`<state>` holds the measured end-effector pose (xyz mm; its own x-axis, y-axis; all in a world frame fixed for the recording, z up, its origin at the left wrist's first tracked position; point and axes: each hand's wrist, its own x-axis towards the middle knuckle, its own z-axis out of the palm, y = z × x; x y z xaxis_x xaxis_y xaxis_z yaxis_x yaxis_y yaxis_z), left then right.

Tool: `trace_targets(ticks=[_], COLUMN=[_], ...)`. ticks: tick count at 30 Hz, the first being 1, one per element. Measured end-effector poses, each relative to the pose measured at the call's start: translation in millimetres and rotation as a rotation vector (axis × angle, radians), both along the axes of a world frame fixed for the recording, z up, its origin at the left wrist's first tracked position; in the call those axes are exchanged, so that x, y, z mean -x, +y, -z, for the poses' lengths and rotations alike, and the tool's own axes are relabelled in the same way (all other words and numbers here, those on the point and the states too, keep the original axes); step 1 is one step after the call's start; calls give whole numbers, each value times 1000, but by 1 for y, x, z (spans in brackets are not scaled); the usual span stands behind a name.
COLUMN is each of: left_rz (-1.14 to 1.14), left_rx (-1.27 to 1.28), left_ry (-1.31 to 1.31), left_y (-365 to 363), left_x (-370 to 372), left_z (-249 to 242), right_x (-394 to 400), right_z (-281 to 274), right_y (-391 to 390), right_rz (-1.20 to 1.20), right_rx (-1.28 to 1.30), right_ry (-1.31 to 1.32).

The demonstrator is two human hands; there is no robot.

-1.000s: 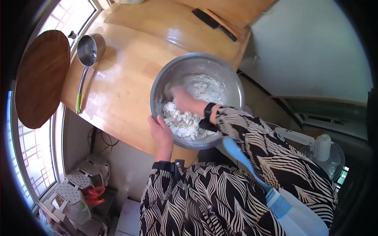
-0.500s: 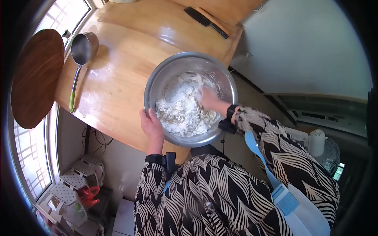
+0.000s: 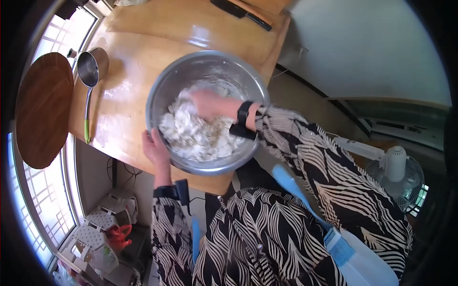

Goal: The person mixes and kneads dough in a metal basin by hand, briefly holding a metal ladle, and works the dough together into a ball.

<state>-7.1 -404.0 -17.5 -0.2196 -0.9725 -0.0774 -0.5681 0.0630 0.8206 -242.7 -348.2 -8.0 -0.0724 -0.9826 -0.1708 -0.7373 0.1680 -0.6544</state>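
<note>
A large steel bowl (image 3: 160,86) stands on the wooden table near its front edge. White floury dough mixture (image 3: 198,138) lies in lumps inside it. My left hand (image 3: 156,150) grips the bowl's rim at the lower left, fingers over the edge. Inside the bowl, my right hand (image 3: 210,103) is over the upper part of the mixture; its fingers are smeared by motion and partly hidden in the flour.
A steel ladle (image 3: 89,69) with a green handle end lies at the table's left, beside a round wooden board (image 3: 44,109). A black knife (image 3: 238,10) is at the far edge. A white fan (image 3: 396,164) stands at the right.
My right hand has swept left across the mixture. The bowl and my left hand appear further left in the view, which has also shifted somewhat.
</note>
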Motion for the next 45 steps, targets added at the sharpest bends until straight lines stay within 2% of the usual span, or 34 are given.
trace_targets(ticks=[2,4,5,7,8,9,11,14,15,17,19,22,23,24,25,27,30,32,34,37,38,39,42,43,45], left_rz=[-33,-110,-107,-136,-243,-350,-362,-321,-305,-328,-347,-375,-404,-430,-415,-377,-409,-392,-405,-429,-422,-420,-407,-408,-431], left_rx=[-54,-94,-139,14,-47,-113,-150,-221,-249,-151,-137,-199,-206,-209,-221,-233,-165,-144,-142,-171,-184,-188,-132,-133,-147], left_ry=[27,84,12,1,35,68,29,15,20,51,73,153,194,230,221,199,132,90,50,97,129,159,114,126,128], left_y=[-14,-14,-3,53,72,84,84,76,77,82,90,86,85,85,86,83,85,85,88,89,89,86,85,85,87], left_x=[-1,5,-6,-11,-1,3,3,1,2,3,0,8,12,11,10,8,11,11,6,13,12,9,7,9,7], left_z=[-6,-17,-3,11,-1,-11,-13,-25,-27,-14,-10,-22,-22,-23,-25,-28,-25,-24,-19,-14,-17,-20,-11,-11,-13], right_x=[47,61,54,23,-2,-28,-65,-37,-27,4,28,14,0,-21,-41,-46,-8,21,35,7,-15,-30,-11,2,42], right_z=[23,60,65,62,57,44,64,70,51,75,62,49,49,45,59,42,28,40,59,75,42,66,44,43,30], right_y=[-10,2,5,26,37,48,71,67,48,8,-29,-8,8,38,59,66,26,-19,-40,9,37,62,50,44,16], right_rz=[156,313,389,553,575,494,536,234,161,133,461,472,343,321,347,331,30,169,358,284,241,270,93,-61,-204], right_rx=[-119,244,182,67,68,-35,-107,-305,-406,-97,216,44,-9,12,-20,-82,-320,-116,204,-45,-103,-74,-392,-237,-153], right_ry=[-40,-162,-134,-73,-320,-278,-177,-284,-155,-74,-86,-26,-121,-205,-80,-177,-81,0,-132,-196,-220,-160,-224,-51,172])
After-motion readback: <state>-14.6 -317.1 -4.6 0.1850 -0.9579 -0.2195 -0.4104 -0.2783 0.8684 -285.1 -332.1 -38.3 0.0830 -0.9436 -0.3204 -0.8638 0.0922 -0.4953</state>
